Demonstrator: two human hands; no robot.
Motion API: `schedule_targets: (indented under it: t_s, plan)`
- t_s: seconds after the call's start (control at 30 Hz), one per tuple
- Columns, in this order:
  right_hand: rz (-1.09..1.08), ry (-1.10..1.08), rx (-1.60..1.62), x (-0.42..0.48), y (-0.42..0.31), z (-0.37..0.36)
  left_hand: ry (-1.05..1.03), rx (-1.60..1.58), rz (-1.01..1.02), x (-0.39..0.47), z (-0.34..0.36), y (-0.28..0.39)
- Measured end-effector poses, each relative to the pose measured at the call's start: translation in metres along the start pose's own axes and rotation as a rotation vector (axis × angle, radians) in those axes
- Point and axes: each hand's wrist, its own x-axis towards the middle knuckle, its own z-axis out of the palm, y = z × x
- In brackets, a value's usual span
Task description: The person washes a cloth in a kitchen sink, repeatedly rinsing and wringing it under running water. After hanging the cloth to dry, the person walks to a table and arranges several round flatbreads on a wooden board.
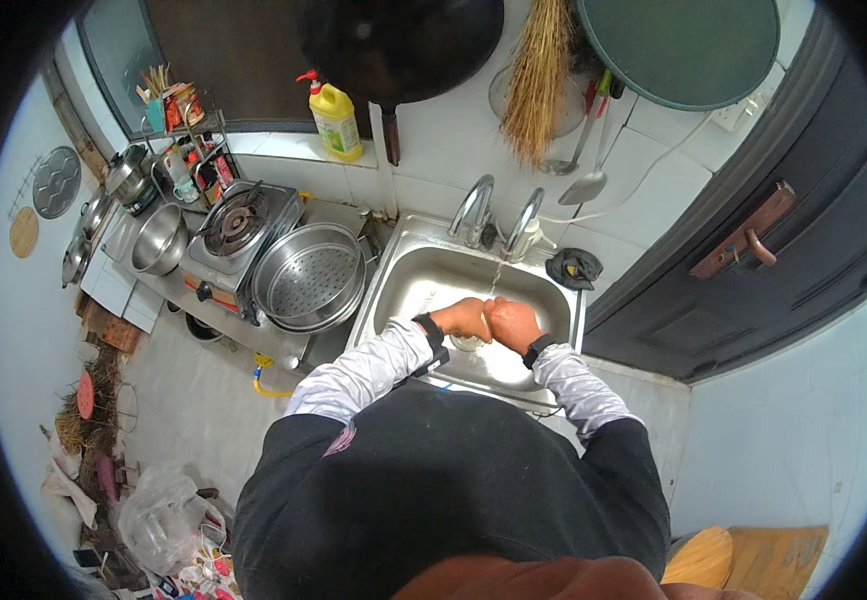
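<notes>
Over the basin of a stainless steel sink (403,289), my left hand (466,319) and my right hand (513,324) are pressed together. Water runs from the right-hand faucet (527,217) onto them. The fingers are curled against each other, and whether anything small lies between them cannot be told. A second curved faucet (477,202) stands to the left of the running one. Dark bands circle both wrists. Behind the basin's right corner lies a dark crumpled cloth (573,268).
Left of the sink stand a perforated steel steamer pot (309,274), a gas stove (234,225) and a steel bowl (161,238). A yellow detergent bottle (335,120) is on the sill. A wok (403,45), straw brush (538,82) and spatula (587,186) hang above. A dark door (763,277) is at right.
</notes>
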Motion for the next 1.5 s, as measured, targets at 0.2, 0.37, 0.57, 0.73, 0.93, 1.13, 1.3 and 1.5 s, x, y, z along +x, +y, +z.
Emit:
schedule_targets:
  t_s: [0.2,0.37,0.57,0.73,0.93,1.13,1.3,1.5]
  plan:
    - [-0.004,-0.108,0.625,0.0,0.032,0.062,0.301,0.519,-0.06,0.008,0.033,0.006]
    - [0.375,-0.141,0.947,-0.021,0.03,0.049,0.258,0.392,0.101,0.012,0.03,-0.002]
    - [0.044,0.258,0.391,-0.055,0.007,-0.026,-0.291,-0.863,-0.359,0.009,-0.006,0.003]
    - [-0.098,0.306,0.191,-0.041,0.008,-0.022,-0.651,-0.819,-0.315,0.012,0.001,0.032]
    - [0.025,0.12,0.024,-0.033,0.028,0.003,-0.414,-0.415,-0.35,0.024,0.005,0.039]
    - [0.145,0.042,0.116,-0.019,0.034,0.028,0.009,0.289,-0.13,0.045,0.036,0.012]
    - [0.16,0.019,0.266,-0.023,0.037,0.043,0.26,0.373,-0.027,0.03,0.044,0.016]
    - [0.04,0.118,0.668,-0.035,0.035,0.068,0.259,0.546,0.024,0.02,0.06,0.01]
